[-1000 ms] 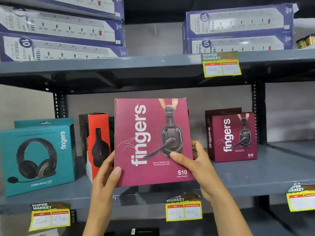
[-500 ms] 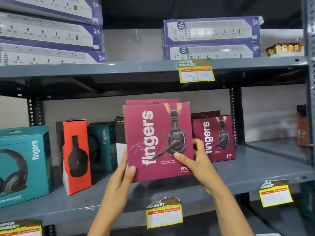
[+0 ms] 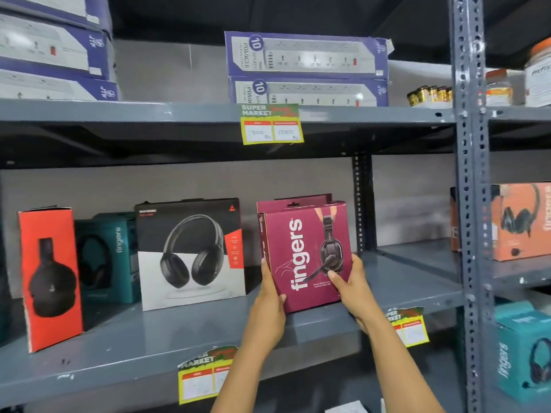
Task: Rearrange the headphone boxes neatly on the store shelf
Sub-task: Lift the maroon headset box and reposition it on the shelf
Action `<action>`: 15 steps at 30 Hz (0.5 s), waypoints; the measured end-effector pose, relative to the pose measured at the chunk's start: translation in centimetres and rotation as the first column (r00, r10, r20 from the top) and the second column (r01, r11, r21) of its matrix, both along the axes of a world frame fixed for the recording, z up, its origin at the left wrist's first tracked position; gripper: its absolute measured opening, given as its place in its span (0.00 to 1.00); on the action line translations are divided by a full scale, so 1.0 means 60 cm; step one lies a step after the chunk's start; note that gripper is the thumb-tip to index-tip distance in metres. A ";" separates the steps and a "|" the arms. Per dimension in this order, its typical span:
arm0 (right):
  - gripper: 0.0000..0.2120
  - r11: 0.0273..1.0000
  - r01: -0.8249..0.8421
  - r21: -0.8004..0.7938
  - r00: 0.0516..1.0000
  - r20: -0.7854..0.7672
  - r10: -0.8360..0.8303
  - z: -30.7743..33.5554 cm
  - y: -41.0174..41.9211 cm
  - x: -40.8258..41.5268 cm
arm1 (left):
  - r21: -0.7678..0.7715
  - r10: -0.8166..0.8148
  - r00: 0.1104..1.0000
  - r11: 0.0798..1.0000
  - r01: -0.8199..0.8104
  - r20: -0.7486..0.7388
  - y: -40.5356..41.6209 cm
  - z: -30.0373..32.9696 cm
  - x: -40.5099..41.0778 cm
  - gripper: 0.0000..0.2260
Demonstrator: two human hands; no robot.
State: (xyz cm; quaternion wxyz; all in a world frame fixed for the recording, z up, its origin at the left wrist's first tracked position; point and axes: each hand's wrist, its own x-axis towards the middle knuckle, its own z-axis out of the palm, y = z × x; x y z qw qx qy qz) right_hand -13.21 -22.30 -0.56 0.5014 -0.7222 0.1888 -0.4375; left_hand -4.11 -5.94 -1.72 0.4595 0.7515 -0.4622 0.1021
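A maroon "fingers" headphone box (image 3: 301, 251) stands upright on the grey middle shelf (image 3: 167, 332), directly in front of a second maroon box (image 3: 301, 199) of which only the top edge shows. My left hand (image 3: 269, 296) grips its lower left edge and my right hand (image 3: 351, 284) holds its lower right corner. To the left stand a black-and-white headphone box (image 3: 190, 251), a teal "fingers" box (image 3: 108, 257) set further back, and a red box (image 3: 49, 275) near the shelf front.
Purple power-strip boxes (image 3: 307, 67) lie stacked on the upper shelf. A perforated steel upright (image 3: 469, 204) divides off the right bay, where an orange box (image 3: 521, 222) and a teal box (image 3: 524, 353) stand. Price tags (image 3: 271, 123) hang from shelf edges.
The maroon box has moved right and back, from held in the air to resting on the shelf in front of the other maroon box. My view has shifted to the right.
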 end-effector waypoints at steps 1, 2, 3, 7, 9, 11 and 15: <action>0.31 1.000 0.005 0.012 1.000 0.017 -0.005 -0.003 -0.008 -0.003 | -0.004 0.013 1.000 1.000 -0.013 0.017 -0.013 -0.002 -0.008 0.36; 0.30 1.000 0.017 0.022 0.999 0.031 -0.017 -0.004 -0.014 -0.003 | -0.010 0.023 0.999 1.000 -0.022 0.027 -0.024 -0.003 -0.013 0.37; 0.31 0.999 0.038 0.033 0.998 0.039 -0.039 -0.003 -0.016 0.001 | -0.015 0.031 0.999 0.999 -0.031 0.030 -0.032 -0.002 -0.016 0.37; 0.34 0.968 0.249 0.043 0.968 -0.025 -0.248 0.007 -0.019 0.013 | 0.018 0.082 0.997 0.996 -0.082 -0.007 -0.064 0.005 -0.027 0.35; 0.35 0.949 0.314 0.013 0.948 -0.049 -0.313 0.006 -0.014 0.016 | 0.052 0.112 0.993 0.992 -0.111 -0.023 -0.070 0.005 -0.029 0.34; 0.35 0.940 0.340 -0.023 0.939 -0.052 -0.341 0.001 -0.014 0.015 | 0.074 0.135 0.991 0.988 -0.133 -0.017 -0.074 0.003 -0.031 0.33; 0.35 0.923 0.382 -0.043 0.922 -0.048 -0.384 -0.004 -0.014 0.010 | 0.113 0.161 0.987 0.981 -0.160 -0.003 -0.080 0.008 -0.028 0.32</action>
